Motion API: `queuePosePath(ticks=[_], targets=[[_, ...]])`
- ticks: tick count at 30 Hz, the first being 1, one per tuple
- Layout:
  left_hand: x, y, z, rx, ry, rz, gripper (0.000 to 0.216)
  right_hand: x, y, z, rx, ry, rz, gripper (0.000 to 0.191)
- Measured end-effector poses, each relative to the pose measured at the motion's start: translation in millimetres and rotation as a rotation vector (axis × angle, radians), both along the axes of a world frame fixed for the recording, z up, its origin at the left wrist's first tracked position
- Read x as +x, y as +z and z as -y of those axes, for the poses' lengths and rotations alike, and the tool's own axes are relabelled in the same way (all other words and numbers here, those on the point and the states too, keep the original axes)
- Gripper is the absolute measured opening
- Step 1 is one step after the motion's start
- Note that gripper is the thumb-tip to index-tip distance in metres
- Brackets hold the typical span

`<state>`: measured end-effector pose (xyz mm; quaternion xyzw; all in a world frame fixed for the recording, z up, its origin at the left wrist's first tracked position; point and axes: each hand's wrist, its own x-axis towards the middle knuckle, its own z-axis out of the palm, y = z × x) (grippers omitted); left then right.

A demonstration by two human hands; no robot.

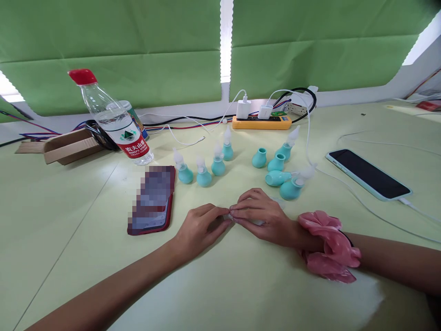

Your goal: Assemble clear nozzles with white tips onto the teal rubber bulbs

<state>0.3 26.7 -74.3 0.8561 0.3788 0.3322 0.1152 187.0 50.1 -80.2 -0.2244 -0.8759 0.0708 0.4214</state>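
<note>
Just below the frame's centre, the left hand (200,226) pinched a small clear piece (228,217) between thumb and index finger; the right hand (264,215), fingertips drawn together, gripped its other end.

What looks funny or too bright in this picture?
Head view: white light glares between the green blinds; head view: the Nongfu Spring water bottle leans outward, probably lens stretch; head view: blocky squares cover much of the red-cased phone.
</note>
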Motion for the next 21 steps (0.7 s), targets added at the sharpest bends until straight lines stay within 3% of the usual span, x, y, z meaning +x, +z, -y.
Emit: queuePosePath(ticks=[13, 21], targets=[[0.2, 1.0, 0.6, -0.004, 0.014, -0.013, 0.012, -0.6, 1.1, 0.7, -0.043, -0.013, 0.025, 0.008], [0.6, 2.9, 0.5, 0.039, -0.058, 0.012, 0.009, 0.5, -1.5, 0.1, -0.031, -0.016, 0.041, 0.009]])
